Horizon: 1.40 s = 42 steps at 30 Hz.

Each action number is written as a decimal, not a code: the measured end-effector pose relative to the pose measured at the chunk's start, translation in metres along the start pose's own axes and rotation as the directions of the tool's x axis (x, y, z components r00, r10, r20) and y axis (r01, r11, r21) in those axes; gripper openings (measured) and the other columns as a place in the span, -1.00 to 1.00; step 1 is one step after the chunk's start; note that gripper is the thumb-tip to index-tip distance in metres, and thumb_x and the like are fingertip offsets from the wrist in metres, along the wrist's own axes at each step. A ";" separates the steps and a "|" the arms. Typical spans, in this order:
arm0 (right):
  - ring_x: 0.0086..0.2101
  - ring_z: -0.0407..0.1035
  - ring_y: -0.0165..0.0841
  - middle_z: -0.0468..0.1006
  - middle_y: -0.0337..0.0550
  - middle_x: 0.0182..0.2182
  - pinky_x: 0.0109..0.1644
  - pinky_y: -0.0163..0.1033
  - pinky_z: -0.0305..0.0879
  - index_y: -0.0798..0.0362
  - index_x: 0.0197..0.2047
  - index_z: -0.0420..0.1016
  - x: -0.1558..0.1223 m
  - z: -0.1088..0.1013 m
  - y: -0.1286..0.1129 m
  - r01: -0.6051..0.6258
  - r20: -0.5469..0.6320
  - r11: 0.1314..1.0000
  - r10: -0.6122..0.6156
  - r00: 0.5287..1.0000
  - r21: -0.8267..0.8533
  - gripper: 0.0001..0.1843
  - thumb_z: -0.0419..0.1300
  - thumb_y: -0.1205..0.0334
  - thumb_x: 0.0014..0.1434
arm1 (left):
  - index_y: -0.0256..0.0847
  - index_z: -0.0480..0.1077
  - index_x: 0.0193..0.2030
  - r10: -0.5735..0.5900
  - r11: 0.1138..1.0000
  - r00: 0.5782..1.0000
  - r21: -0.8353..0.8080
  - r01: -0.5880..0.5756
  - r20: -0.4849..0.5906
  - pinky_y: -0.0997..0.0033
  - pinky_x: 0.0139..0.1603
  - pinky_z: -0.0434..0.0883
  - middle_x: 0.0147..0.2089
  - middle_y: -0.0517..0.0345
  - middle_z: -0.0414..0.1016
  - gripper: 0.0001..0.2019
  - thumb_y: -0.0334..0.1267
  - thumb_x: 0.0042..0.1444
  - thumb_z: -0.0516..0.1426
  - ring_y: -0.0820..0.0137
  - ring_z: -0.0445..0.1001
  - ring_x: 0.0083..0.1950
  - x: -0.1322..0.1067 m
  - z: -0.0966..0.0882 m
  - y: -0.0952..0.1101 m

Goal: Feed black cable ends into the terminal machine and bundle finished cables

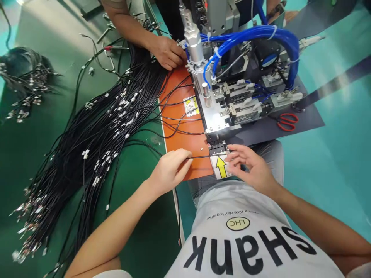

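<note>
My left hand [171, 170] is closed around a thin black cable [199, 156], pinching it between thumb and fingers. The cable's free end runs right across the front of the machine, over a white label with a yellow arrow [221, 166]. Beside that end is my right hand [251, 168], its fingers bent but apart, with a gap between thumb and fingertips. The fingertips are close to the cable tip; whether they touch it is unclear. Just behind the cable sits a small black fixture block [216, 146] of the machine [214, 116].
A large bundle of black cables [95, 127] covers the green table [17, 162]; several strands cross an orange plate [174, 143] into the machine. Another person's hand [168, 52] works at the far end. Red-handled scissors [287, 122] lie right. Blue air hoses [261, 33] arch overhead.
</note>
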State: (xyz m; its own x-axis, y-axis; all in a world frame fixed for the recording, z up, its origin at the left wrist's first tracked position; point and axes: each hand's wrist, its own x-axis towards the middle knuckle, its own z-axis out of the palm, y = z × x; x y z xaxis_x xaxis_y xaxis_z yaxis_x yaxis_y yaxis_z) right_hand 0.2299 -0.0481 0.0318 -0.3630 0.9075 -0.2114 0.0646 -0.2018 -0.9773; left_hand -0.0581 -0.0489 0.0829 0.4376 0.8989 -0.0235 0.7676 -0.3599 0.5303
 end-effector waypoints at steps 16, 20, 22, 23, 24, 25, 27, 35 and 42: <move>-0.19 0.54 -0.28 0.67 -0.20 -0.22 -0.06 -0.15 0.47 -0.09 -0.20 0.66 0.010 -0.003 -0.004 0.247 -0.053 0.942 -0.265 0.963 -0.228 -0.89 0.31 0.26 0.21 | -0.16 0.18 0.08 0.041 0.915 0.986 -0.403 0.028 0.161 0.42 -0.21 0.39 -0.13 0.08 0.49 -0.80 -0.28 0.35 -0.01 0.40 0.47 -0.22 0.046 0.052 0.055; -0.31 0.48 -0.31 0.62 -0.19 -0.29 -0.22 -0.16 0.41 -0.06 -0.30 0.63 0.013 -0.012 -0.006 0.197 -0.173 0.952 -0.240 0.955 -0.232 -0.91 0.28 0.27 0.23 | -0.15 0.28 -0.04 -0.056 0.890 0.988 -0.441 0.116 0.147 0.46 -0.30 0.33 -0.25 0.15 0.48 -0.88 -0.24 0.37 -0.01 0.45 0.44 -0.33 0.038 0.062 0.048; -0.39 0.44 -0.35 0.60 -0.18 -0.29 -0.31 -0.19 0.38 -0.03 -0.33 0.61 0.018 -0.015 -0.004 0.109 -0.240 0.980 -0.148 0.960 -0.169 -0.90 0.28 0.23 0.23 | -0.15 0.31 -0.01 -0.126 0.844 0.982 -0.506 0.180 0.139 0.46 -0.27 0.36 -0.27 0.16 0.50 -0.85 -0.22 0.37 0.01 0.44 0.47 -0.31 0.035 0.064 0.046; -0.42 0.43 -0.37 0.60 -0.18 -0.29 -0.32 -0.20 0.37 -0.02 -0.33 0.61 0.020 -0.016 -0.003 0.068 -0.229 0.990 -0.096 0.969 -0.124 -0.89 0.28 0.20 0.23 | -0.15 0.32 0.02 -0.162 0.809 0.977 -0.548 0.213 0.140 0.46 -0.25 0.37 -0.28 0.16 0.51 -0.83 -0.21 0.37 0.01 0.44 0.48 -0.31 0.034 0.064 0.045; -0.43 0.42 -0.39 0.59 -0.19 -0.31 -0.32 -0.21 0.38 -0.01 -0.31 0.61 0.023 -0.017 -0.002 0.032 -0.190 0.997 -0.046 0.981 -0.077 -0.88 0.28 0.17 0.23 | -0.15 0.32 0.05 -0.194 0.772 0.970 -0.588 0.241 0.144 0.46 -0.23 0.39 -0.30 0.17 0.52 -0.81 -0.21 0.37 0.02 0.44 0.49 -0.31 0.034 0.064 0.045; -0.44 0.42 -0.40 0.59 -0.20 -0.33 -0.32 -0.23 0.38 -0.01 -0.30 0.61 0.025 -0.017 -0.001 -0.001 -0.138 1.000 -0.003 0.990 -0.028 -0.87 0.29 0.15 0.23 | -0.15 0.32 0.07 -0.217 0.741 0.965 -0.619 0.261 0.148 0.46 -0.22 0.39 -0.32 0.17 0.52 -0.78 -0.20 0.36 0.02 0.44 0.49 -0.31 0.035 0.064 0.045; -0.45 0.41 -0.42 0.58 -0.22 -0.38 -0.32 -0.26 0.38 0.00 -0.27 0.62 0.028 -0.016 0.001 -0.056 -0.053 0.996 0.060 0.997 0.070 -0.85 0.29 0.11 0.23 | -0.17 0.33 0.10 -0.240 0.702 0.959 -0.655 0.281 0.153 0.46 -0.20 0.41 -0.33 0.16 0.53 -0.75 -0.18 0.36 0.03 0.43 0.50 -0.30 0.037 0.063 0.045; -0.52 0.34 -0.46 0.57 -0.22 -0.44 -0.46 -0.33 0.32 0.04 -0.30 0.62 0.037 -0.012 0.001 -0.148 0.024 0.971 0.146 0.989 0.190 -0.79 0.41 0.09 0.08 | -0.18 0.33 0.12 -0.272 0.668 0.950 -0.680 0.303 0.155 0.41 -0.15 0.43 -0.33 0.14 0.53 -0.73 -0.18 0.33 0.07 0.40 0.50 -0.28 0.039 0.063 0.047; -0.52 0.31 -0.45 0.54 -0.22 -0.47 -0.50 -0.33 0.24 0.05 -0.36 0.61 0.036 -0.004 0.006 -0.136 0.000 0.979 0.138 0.990 0.149 -0.79 0.43 0.08 0.04 | -0.16 0.32 0.12 -0.320 0.633 0.942 -0.717 0.294 0.104 0.43 -0.19 0.43 -0.35 0.17 0.50 -0.73 -0.20 0.32 0.10 0.43 0.47 -0.30 0.037 0.067 0.047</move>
State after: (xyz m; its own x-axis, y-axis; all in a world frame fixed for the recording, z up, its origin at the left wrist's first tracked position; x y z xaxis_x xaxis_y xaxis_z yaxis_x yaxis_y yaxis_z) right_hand 0.2213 -0.0149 0.0179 -0.3506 0.8709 -0.3443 -0.0261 -0.3766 -0.9260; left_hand 0.0258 -0.0498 0.0500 0.2154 0.9355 -0.2800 0.2787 0.2159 0.9358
